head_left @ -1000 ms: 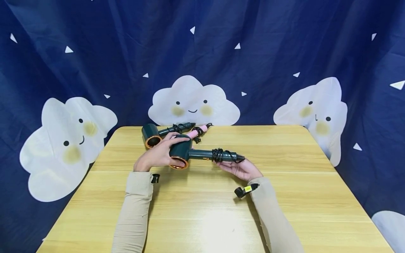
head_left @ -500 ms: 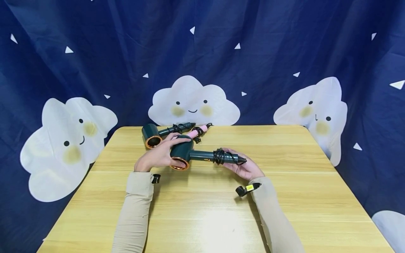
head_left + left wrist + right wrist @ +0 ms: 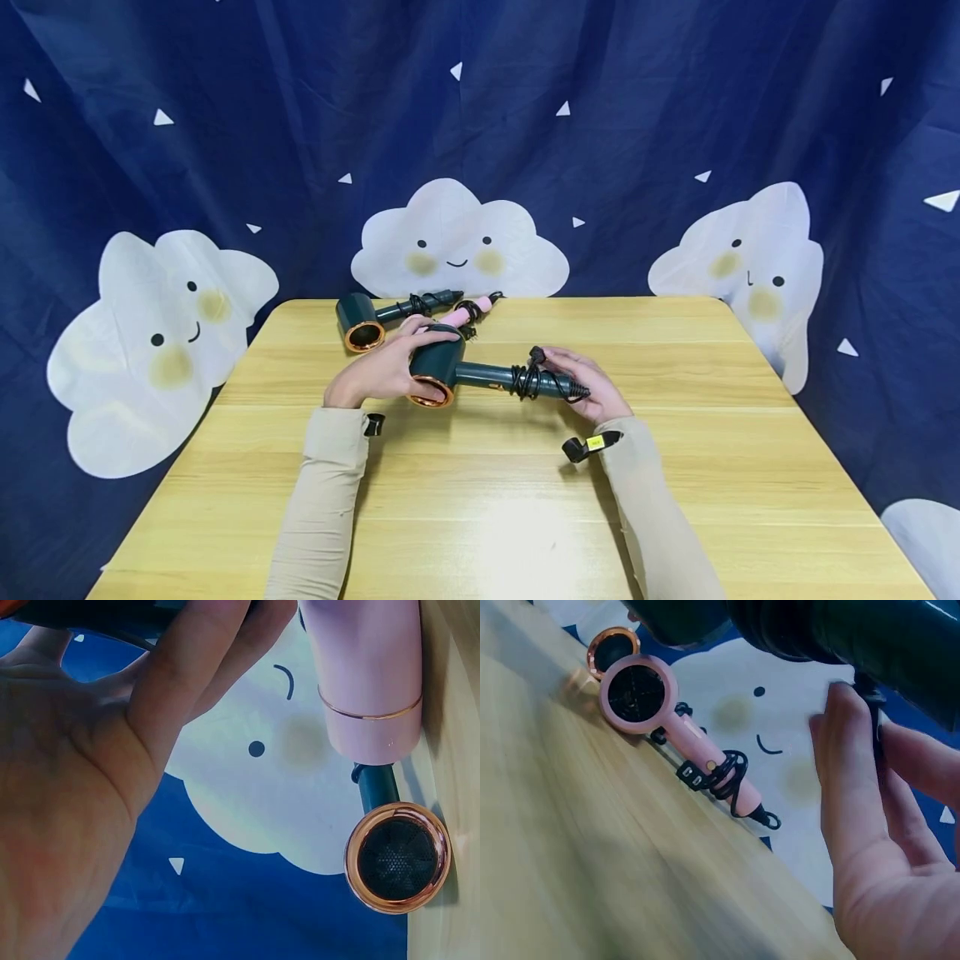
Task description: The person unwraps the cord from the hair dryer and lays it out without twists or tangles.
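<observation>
Above the wooden table (image 3: 690,367), a dark green hair dryer (image 3: 478,374) is held sideways: the left hand (image 3: 384,367) grips its head, the right hand (image 3: 594,388) pinches its black plug (image 3: 537,355) (a pink dryer (image 3: 454,318) and second green dryer (image 3: 356,315) lie behind).

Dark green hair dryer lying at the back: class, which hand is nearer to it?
Left: the left hand is just in front of the back dryer; the right hand is farther off, to its right.
</observation>
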`<state>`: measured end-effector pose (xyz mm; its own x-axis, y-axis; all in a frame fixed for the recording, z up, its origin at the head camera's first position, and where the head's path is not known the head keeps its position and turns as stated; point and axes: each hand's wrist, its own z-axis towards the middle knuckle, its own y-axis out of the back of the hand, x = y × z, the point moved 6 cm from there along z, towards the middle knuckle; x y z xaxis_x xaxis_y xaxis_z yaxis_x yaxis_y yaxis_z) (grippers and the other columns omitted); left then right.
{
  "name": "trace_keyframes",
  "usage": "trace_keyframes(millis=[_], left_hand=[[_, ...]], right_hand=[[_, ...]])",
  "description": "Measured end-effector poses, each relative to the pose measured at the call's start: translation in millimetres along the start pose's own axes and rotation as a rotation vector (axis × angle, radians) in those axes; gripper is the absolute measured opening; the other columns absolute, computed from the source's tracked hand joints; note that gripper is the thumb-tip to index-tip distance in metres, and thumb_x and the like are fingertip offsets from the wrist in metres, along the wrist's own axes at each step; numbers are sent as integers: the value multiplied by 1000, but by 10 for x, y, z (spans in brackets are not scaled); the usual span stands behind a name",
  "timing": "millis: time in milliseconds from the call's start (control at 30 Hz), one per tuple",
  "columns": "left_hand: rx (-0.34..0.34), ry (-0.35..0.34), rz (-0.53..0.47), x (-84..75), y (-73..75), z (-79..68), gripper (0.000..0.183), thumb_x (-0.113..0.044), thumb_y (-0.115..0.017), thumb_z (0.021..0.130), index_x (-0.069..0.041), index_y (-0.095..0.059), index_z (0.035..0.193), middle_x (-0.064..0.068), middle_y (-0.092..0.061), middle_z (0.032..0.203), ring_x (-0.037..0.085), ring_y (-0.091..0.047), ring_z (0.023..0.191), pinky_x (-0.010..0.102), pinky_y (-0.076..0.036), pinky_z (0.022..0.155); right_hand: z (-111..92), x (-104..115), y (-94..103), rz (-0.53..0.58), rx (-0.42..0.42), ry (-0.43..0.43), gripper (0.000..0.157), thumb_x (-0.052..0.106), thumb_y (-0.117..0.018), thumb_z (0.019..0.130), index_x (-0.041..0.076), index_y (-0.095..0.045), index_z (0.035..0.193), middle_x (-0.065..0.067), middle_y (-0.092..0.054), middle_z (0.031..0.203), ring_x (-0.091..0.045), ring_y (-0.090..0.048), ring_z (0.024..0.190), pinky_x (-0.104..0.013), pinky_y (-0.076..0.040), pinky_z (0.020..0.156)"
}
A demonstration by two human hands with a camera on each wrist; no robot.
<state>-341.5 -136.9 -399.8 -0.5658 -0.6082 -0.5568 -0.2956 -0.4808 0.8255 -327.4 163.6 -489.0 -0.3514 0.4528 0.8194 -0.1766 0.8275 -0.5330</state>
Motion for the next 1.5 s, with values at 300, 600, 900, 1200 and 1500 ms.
trace_keyframes(millis=[300, 600, 900, 1200, 1500], left_hand=[[1, -4, -13, -2, -13, 0, 88, -44, -95, 71, -38, -53, 148, 6, -38, 152, 26, -43, 133, 49, -50, 103], [-3, 3, -32, 4, -9, -3, 89, -44, -96, 70, -36, -53, 149, 8, -36, 153, 29, -45, 133, 50, -50, 104], [-3, 26, -57, 35, -16, -5, 91, -42, -96, 71, -35, -51, 150, 9, -35, 154, 31, -50, 128, 51, -50, 104], [-18, 88, -65, 75, 22, -22, 93, -43, -96, 71, -38, -49, 151, 8, -30, 160, 36, -53, 131, 53, -51, 104], [-59, 110, -51, 92, 78, -34, 92, -43, -96, 71, -40, -50, 151, 9, -30, 160, 36, -47, 135, 55, -51, 104]], right_hand=[[19, 129, -15, -42, -97, 69, 14, 13, -62, 104, 18, -74, 101, 0, -81, 94, -10, -78, 90, -23, -61, 84], [-71, 368, -89, -124, -129, 192, 21, 1, -63, 101, 15, -77, 94, -4, -80, 86, -13, -79, 80, -21, -60, 80], [-182, 558, -218, -139, -149, 307, 16, -2, -68, 96, 9, -79, 93, -6, -80, 88, -18, -80, 79, -28, -62, 81], [-294, 694, -440, -170, -144, 422, 20, -7, -68, 95, 8, -80, 91, -5, -80, 86, -18, -79, 74, -31, -63, 77], [-360, 713, -552, -210, -104, 381, 28, -3, -69, 95, 9, -68, 120, -5, -81, 89, -19, -79, 76, -35, -63, 81]])
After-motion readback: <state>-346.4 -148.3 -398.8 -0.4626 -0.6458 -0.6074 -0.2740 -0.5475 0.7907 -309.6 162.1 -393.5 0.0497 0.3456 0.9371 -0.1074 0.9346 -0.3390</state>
